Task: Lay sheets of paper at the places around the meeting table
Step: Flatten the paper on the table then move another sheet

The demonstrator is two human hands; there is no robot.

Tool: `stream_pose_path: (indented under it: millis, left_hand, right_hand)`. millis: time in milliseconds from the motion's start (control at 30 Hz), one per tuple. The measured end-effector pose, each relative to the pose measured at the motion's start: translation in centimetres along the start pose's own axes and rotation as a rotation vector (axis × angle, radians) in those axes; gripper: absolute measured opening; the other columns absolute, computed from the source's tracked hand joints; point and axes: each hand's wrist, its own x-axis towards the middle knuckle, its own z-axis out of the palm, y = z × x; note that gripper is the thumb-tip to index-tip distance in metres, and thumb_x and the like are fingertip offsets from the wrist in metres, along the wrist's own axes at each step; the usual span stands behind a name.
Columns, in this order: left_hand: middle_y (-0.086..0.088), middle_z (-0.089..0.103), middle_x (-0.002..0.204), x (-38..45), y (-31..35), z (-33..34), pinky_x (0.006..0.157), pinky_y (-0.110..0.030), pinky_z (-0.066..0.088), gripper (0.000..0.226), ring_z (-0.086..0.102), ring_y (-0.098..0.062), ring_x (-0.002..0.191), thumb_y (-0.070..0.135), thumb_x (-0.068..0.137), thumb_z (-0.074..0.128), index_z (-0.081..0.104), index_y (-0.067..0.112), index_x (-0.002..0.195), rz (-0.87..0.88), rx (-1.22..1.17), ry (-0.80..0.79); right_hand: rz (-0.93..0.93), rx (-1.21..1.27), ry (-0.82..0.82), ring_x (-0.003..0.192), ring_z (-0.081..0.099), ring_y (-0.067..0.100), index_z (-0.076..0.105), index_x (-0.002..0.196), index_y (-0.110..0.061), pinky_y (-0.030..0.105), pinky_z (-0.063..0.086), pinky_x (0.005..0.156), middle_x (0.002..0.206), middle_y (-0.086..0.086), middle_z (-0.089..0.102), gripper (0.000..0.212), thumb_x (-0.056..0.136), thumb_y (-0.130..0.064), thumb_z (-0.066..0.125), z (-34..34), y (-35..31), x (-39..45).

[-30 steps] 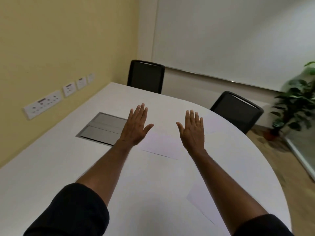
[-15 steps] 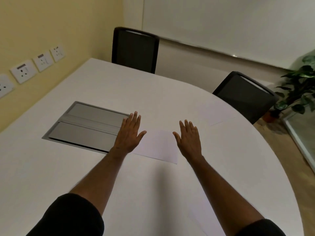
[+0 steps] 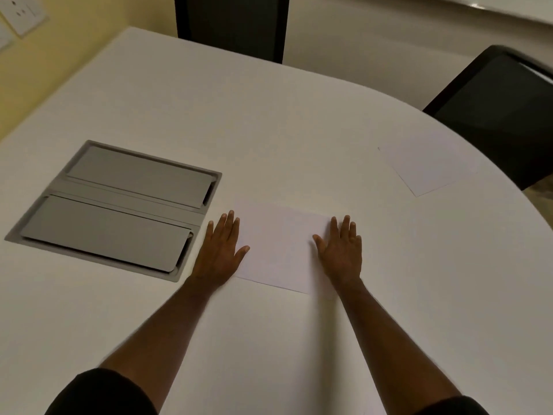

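pressing flat on the table (image 3: 299, 339), both hands spread open, fingers apart, gripping nothing. left hand (image 3: 220, 254) resting palm-down at the left edge of the sheet (image 3: 281, 250), thumb overlapping it; right hand (image 3: 341, 253) lying on its right edge. sheet sitting flat near the middle of the table, just right of the cable box (image 3: 116, 205). likely handling as light, thin and floppy, sliding easily on the smooth top; probably best dragging under flat palms or pinching at a corner or short edge, avoiding creasing. cable box set flush into the table, both grey flaps closed, contents hidden. farther right, second sheet (image 3: 428, 163) lying near the rim in front of the right chair (image 3: 496, 115). beyond, far chair (image 3: 230, 25) standing with no sheet before it yet.
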Motion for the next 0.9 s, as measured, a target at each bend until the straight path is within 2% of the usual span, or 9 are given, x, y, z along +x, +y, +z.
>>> stream_pose_path:
  millis: [167,300,367,433,500,567,700,800,900]
  left_hand:
    - [-0.015,0.001,0.167,-0.2,-0.3,1.4,0.126,-0.051,0.006,0.082,0.001,-0.03,0.155,0.058,0.097,-0.005,0.008,0.003,0.157,0.035,0.024,0.007]
    - [-0.017,-0.002,0.166,-0.3,0.0,1.0,0.126,-0.051,0.005,0.086,-0.002,-0.032,0.155,0.06,0.094,-0.012,0.005,0.003,0.157,0.023,0.036,0.005]
    - [-0.017,-0.003,0.166,-0.3,0.3,0.8,0.126,-0.051,0.005,0.089,-0.002,-0.033,0.155,0.06,0.092,-0.015,0.005,0.003,0.157,0.015,0.04,0.004]
    - [-0.017,-0.008,0.166,-0.2,0.3,0.9,0.126,-0.05,0.001,0.085,-0.006,-0.032,0.155,0.059,0.094,-0.011,0.0,0.004,0.157,-0.002,0.065,-0.019]
    - [-0.016,-0.012,0.166,0.1,0.2,1.3,0.126,-0.049,-0.001,0.077,-0.011,-0.031,0.154,0.056,0.1,0.004,-0.005,0.005,0.157,-0.026,0.098,-0.038]
    - [-0.015,-0.015,0.166,0.3,0.1,1.4,0.126,-0.049,-0.002,0.075,-0.013,-0.03,0.154,0.054,0.103,0.015,-0.009,0.006,0.156,-0.038,0.114,-0.068]
    - [-0.015,-0.017,0.166,0.6,0.1,1.1,0.126,-0.048,-0.004,0.077,-0.015,-0.03,0.154,0.054,0.103,0.019,-0.013,0.007,0.155,-0.045,0.149,-0.117]
    - [-0.015,-0.018,0.166,0.8,0.4,0.4,0.126,-0.048,-0.006,0.076,-0.015,-0.03,0.154,0.053,0.104,0.02,-0.011,0.006,0.156,-0.053,0.15,-0.156]
    - [-0.016,-0.016,0.166,0.6,0.7,-0.5,0.126,-0.049,-0.006,0.076,-0.013,-0.03,0.154,0.052,0.104,0.021,-0.009,0.005,0.156,-0.06,0.162,-0.176]
  right_hand:
    - [-0.001,-0.015,-0.016,0.155,0.003,0.035,0.016,0.159,-0.018,0.053,0.014,0.124,0.167,0.017,0.002,0.076,0.099,-0.062,0.029,1.8,0.6,0.5]
    - [-0.094,-0.011,0.013,0.155,0.002,0.035,0.028,0.155,-0.029,0.054,0.011,0.123,0.167,0.019,0.004,0.066,0.098,-0.063,0.032,1.1,0.2,0.5]
    - [-0.134,0.055,0.017,0.154,0.01,0.033,0.036,0.152,-0.035,0.05,0.013,0.123,0.167,0.017,0.011,0.061,0.097,-0.062,0.039,0.1,-0.4,0.0]
    - [-0.11,0.231,-0.001,0.146,0.033,0.03,0.038,0.15,-0.04,0.045,0.029,0.117,0.16,0.011,0.034,0.061,0.094,-0.061,0.049,-0.9,-1.2,-0.9]
    - [-0.03,0.514,-0.034,0.125,0.052,0.021,0.031,0.152,-0.045,0.037,0.045,0.1,0.138,-0.001,0.055,0.071,0.089,-0.055,0.062,-2.0,-1.7,-2.2]
    - [0.116,0.801,-0.067,0.113,0.058,0.019,0.021,0.155,-0.044,0.031,0.043,0.089,0.122,-0.005,0.061,0.091,0.083,-0.039,0.075,-2.8,-1.9,-3.3]
    - [0.54,1.439,-0.115,0.12,0.055,0.028,0.017,0.159,-0.026,0.038,0.045,0.096,0.143,0.01,0.053,0.11,0.073,-0.006,0.083,-3.8,-1.0,-4.7]
    - [0.679,1.574,-0.106,0.118,0.056,0.026,0.032,0.154,-0.014,0.037,0.045,0.095,0.143,0.012,0.053,0.098,0.071,0.0,0.083,-3.9,-1.3,-6.2]
    - [0.634,1.491,-0.077,0.098,0.069,0.032,0.06,0.132,-0.006,0.038,0.06,0.073,0.116,0.016,0.07,0.058,0.077,0.003,0.078,-3.9,-2.8,-8.1]
